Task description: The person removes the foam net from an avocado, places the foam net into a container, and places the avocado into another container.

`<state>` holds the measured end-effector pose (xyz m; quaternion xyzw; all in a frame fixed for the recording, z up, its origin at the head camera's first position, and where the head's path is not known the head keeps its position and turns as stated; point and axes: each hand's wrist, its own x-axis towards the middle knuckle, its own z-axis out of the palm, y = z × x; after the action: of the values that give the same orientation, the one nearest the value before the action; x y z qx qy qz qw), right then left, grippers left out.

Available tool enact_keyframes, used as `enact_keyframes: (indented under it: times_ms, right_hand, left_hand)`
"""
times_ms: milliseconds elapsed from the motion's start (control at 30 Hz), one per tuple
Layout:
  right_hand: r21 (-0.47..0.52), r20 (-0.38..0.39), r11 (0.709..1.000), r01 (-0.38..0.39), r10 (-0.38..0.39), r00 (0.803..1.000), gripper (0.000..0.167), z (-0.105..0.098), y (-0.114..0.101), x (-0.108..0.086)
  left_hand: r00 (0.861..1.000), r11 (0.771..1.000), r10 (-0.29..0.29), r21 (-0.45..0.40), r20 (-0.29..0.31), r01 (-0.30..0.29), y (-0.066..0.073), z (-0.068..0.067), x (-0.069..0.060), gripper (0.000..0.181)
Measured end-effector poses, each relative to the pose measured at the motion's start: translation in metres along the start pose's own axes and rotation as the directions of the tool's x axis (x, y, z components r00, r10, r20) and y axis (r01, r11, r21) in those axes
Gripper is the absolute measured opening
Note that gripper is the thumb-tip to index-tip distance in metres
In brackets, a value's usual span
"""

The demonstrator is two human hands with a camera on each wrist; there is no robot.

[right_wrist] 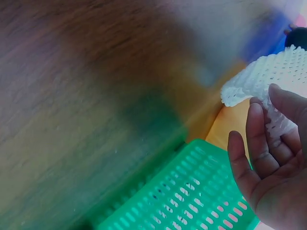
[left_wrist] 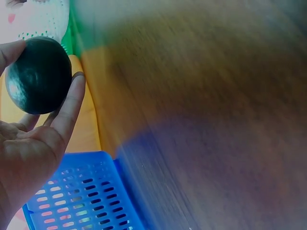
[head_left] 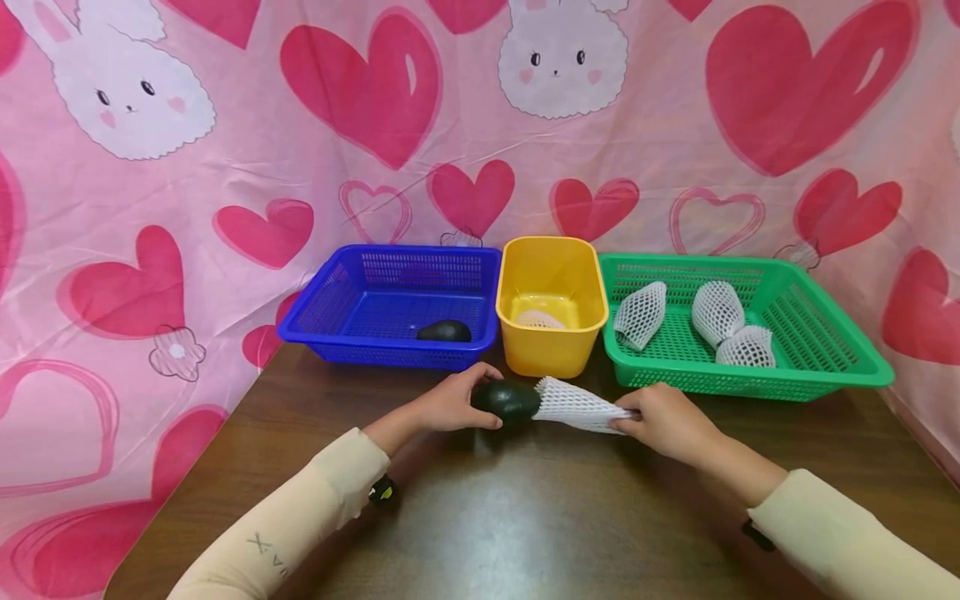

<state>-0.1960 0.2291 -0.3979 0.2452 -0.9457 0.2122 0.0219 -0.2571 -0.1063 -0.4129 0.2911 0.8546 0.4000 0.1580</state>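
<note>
A dark green avocado [head_left: 508, 401] is gripped by my left hand [head_left: 452, 402] above the table, in front of the yellow bin. In the left wrist view, thumb and fingers lie on both sides of the avocado [left_wrist: 41, 76]. A white foam net sleeve [head_left: 576, 407] stretches to the right, its near end at the avocado's right tip. My right hand [head_left: 671, 427] pinches the sleeve's far end between thumb and fingers. The right wrist view shows the sleeve's [right_wrist: 273, 76] loose edge in that pinch. Whether the sleeve still covers the avocado's tip is hard to tell.
A blue basket [head_left: 390, 354] at the back left holds another dark avocado [head_left: 445, 331]. Beside it, a yellow bin [head_left: 551, 354] contains a pale foam net [head_left: 538, 319]. The green basket [head_left: 806, 387] at the right holds white net-covered pieces [head_left: 641, 315]. Behind hangs a pink cloth [head_left: 465, 125].
</note>
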Motion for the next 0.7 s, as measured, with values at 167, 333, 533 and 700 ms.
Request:
enact_keyframes:
  times_ms: [167, 333, 533, 700]
  right_hand:
    - [-0.020, -0.023, 1.000, 0.012, -0.012, 1.000, 0.005, -0.010, -0.002, -0.005]
    - [-0.031, -0.038, 0.999, 0.016, -0.017, 0.999, 0.007, -0.019, -0.007, -0.007]
    - [-0.051, -0.049, 0.999, 0.015, -0.017, 0.999, 0.009, -0.034, -0.012, -0.006]
    - [-0.060, -0.060, 0.998, 0.001, -0.005, 0.998, 0.006, -0.047, -0.014, -0.005]
  left_hand:
    - [1.000, 1.000, 0.001, 0.002, -0.009, -0.001, 0.000, -0.002, -0.002, 0.062]
    - [1.000, 1.000, -0.009, 0.009, -0.006, 0.009, -0.001, -0.004, -0.003, 0.063]
    - [1.000, 1.000, -0.011, 0.007, -0.006, 0.012, 0.000, -0.005, -0.004, 0.063]
    - [1.000, 1.000, -0.004, 0.005, -0.015, 0.004, -0.001, -0.006, -0.005, 0.062]
